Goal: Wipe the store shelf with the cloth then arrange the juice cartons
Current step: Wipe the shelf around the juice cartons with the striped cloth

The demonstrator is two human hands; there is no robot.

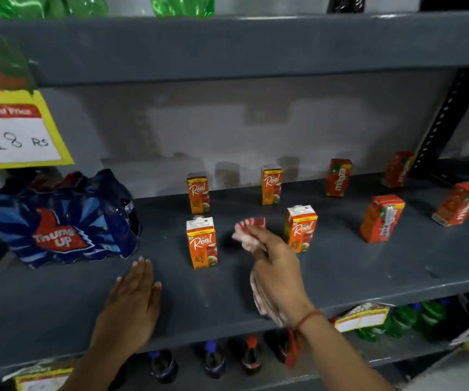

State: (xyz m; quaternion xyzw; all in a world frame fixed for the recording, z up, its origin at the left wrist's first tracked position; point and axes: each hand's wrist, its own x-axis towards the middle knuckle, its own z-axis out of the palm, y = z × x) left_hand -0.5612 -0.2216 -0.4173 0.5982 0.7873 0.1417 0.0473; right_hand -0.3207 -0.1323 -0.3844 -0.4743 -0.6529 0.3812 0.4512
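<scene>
Left hand [131,300] nearest, laid palm-down on the front part of the grey metal shelf [354,266], fingers straight and close together, pointing toward the back wall. Nothing in its grip; it lies flat and open.

Right hand [277,275] a little further in, forearm coming up from the lower right, a red thread around the wrist. Fingers curled closed around a red-and-white cloth [249,231]; bunched fabric sticks out past the fingertips and a loose tail trails back under the palm toward the wrist. The cloth is blurred, so whether it touches the shelf surface cannot be told.

The cloth sits between two upright Real juice cartons: one [201,243] just left of it, one [301,228] just right, close to the knuckles. Behind them, two more Real cartons [198,194] and [271,185] stand nearer the back wall.

Right side of the shelf: four Maaza cartons, spaced apart. Front one [382,218] stands turned at an angle; another [461,203] near the right edge leans markedly. Two at the back, [338,177] and [399,169], the latter by the black slotted upright.

Far left, a shrink-wrapped Thums Up pack [64,221] on the same shelf, under a yellow price card [16,131] reading 18 Rs.
</scene>
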